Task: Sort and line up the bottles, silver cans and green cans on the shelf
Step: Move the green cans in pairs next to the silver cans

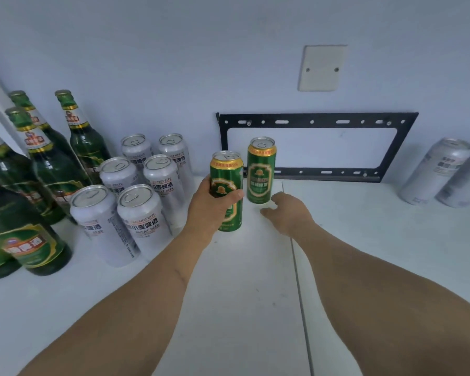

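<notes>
My left hand point(210, 206) is wrapped around a green can point(226, 173) that stands upright on the white shelf point(242, 280). A second green can point(261, 169) stands just behind and to its right, near the wall. My right hand point(289, 211) hovers low beside that second can, fingers loosely apart, holding nothing. Several silver cans point(141, 213) stand in two rows to the left of my left hand. Several green bottles point(52, 164) are grouped at the far left. Two more silver cans point(434, 169) stand at the far right.
A black metal bracket point(310, 122) is fixed to the wall behind the green cans, with a white cover plate point(322, 67) above it. A thin seam point(296, 267) runs front to back across the shelf, right of centre.
</notes>
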